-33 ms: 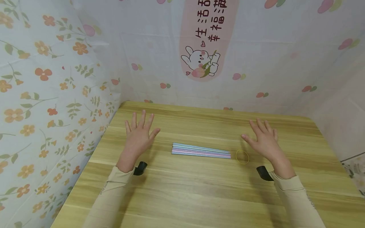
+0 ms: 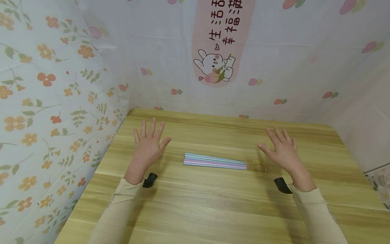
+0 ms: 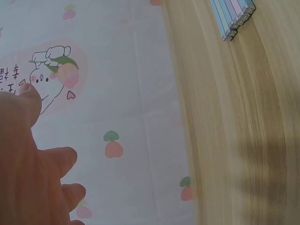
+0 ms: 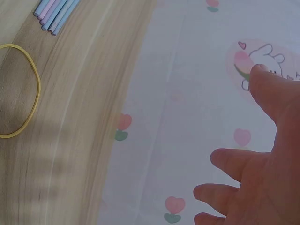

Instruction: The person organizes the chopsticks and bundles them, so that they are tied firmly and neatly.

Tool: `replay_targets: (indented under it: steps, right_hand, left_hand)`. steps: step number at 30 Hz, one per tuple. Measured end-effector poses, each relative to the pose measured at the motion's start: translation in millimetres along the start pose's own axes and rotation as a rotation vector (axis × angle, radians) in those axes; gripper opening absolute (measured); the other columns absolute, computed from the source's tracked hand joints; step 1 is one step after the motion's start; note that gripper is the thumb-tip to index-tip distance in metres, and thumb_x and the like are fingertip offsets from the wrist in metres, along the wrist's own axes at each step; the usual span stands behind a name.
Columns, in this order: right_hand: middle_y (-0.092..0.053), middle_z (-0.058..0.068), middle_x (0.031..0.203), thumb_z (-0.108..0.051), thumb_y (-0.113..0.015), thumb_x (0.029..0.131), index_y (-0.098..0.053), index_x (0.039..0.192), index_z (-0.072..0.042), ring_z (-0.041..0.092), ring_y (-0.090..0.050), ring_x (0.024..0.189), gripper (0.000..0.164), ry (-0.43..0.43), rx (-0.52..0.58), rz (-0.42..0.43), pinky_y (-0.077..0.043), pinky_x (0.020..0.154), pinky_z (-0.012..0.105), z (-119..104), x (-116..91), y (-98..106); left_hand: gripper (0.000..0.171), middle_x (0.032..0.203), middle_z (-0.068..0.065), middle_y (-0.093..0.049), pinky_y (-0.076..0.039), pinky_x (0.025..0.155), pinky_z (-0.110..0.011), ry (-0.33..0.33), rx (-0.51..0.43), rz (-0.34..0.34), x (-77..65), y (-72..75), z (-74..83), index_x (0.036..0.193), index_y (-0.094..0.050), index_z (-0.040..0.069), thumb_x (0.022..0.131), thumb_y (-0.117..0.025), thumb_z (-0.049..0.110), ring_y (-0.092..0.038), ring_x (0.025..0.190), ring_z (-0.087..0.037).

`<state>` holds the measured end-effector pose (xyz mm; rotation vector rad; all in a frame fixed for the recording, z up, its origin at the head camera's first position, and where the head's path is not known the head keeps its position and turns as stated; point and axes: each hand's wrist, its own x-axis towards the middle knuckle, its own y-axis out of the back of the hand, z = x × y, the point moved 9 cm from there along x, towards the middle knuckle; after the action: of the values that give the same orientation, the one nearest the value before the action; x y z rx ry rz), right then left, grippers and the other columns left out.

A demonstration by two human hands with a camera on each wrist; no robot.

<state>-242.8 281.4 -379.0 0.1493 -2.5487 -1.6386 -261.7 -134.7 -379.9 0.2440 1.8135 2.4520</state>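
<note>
Several slim pastel sticks [image 2: 215, 161], light blue, pink and lilac, lie side by side in a flat row on the wooden table. Silver tips show on the sticks [image 3: 236, 16] in the left wrist view; whether they are pencils I cannot tell. A thin yellow rubber band [image 2: 252, 166] lies as a loose loop just right of the row, and the band [image 4: 37, 89] is partly cut off in the right wrist view. My left hand [image 2: 147, 149], fingers spread, is left of the sticks and holds nothing. My right hand [image 2: 282, 151] hovers empty right of the band, its fingers extended.
The wooden table [image 2: 213, 210] meets a fruit-printed white cloth [image 2: 158, 44] with a rabbit picture at the back. A flowered cloth [image 2: 45, 112] hangs along the left. Black wrist devices [image 2: 150, 180] sit at both cuffs.
</note>
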Motion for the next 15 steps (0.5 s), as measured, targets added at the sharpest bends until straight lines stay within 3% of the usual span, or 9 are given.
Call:
replay_targets:
  steps: [15]
  right_hand:
    - [-0.010,0.031,0.154,-0.054,-0.047,0.094,-0.020,0.151,-0.002,0.052,0.001,0.141,0.081,-0.004,-0.004,-0.009,0.002,0.100,0.075,0.2,3.6,0.2]
  left_hand:
    - [0.071,0.160,-0.017,-0.005,0.007,0.109,-0.066,-0.011,-0.011,-0.020,2.5,-4.7,2.0,0.153,-0.019,0.014,0.097,-0.036,0.054,0.008,0.145,-0.042]
